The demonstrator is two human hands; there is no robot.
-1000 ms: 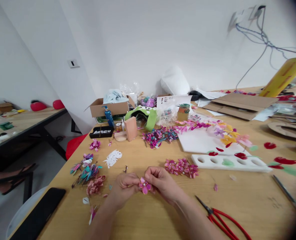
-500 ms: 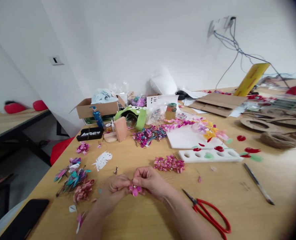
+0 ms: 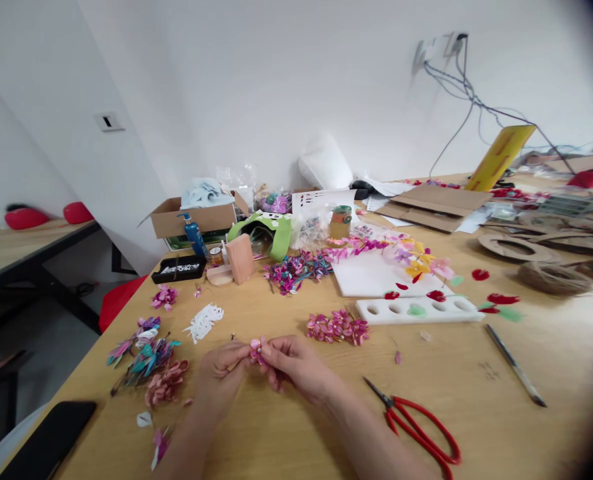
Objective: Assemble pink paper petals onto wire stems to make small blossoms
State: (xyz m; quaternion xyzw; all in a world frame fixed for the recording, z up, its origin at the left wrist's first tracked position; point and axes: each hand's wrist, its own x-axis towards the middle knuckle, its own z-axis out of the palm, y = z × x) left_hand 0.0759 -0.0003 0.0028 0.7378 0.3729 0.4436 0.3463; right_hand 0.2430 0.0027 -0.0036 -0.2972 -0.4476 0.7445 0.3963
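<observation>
A small pink artificial flower (image 3: pixel 257 351) with a pale centre is pinched between my two hands, low in the middle of the view. My left hand (image 3: pixel 222 373) grips it from the left with closed fingers. From the right, my right hand (image 3: pixel 292 365) holds its petals between thumb and fingers. The flower's underside and any stem are hidden by my fingers. Just beyond my hands lies a bunch of similar pink flowers (image 3: pixel 339 327). A pile of white petal-shaped pieces (image 3: pixel 205 323) sits past my left hand.
Red-handled scissors (image 3: pixel 421 427) lie to the right, with a brush-like tool (image 3: pixel 515 365) farther off. Several flower bunches (image 3: pixel 151 353) and a black phone (image 3: pixel 51 437) are at the left. A white holed block (image 3: pixel 419 310) and a blue pump bottle (image 3: pixel 195 237) stand farther back.
The flower has been lifted slightly and turned, its face now tipped up and to the left. My right hand's fingers have shifted around it; both hands still hold it.
</observation>
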